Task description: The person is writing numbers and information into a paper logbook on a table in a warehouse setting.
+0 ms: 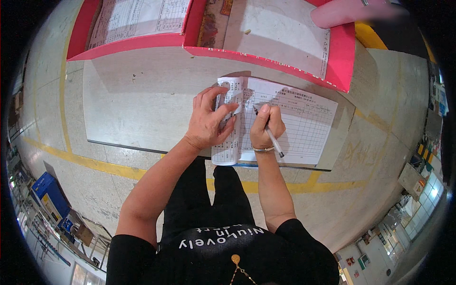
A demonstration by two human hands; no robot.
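While near table (123,109) edge — hands (207,122) on form (294,128)

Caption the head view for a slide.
Right hand writes with pen on gridded form; left hand holds pages back.
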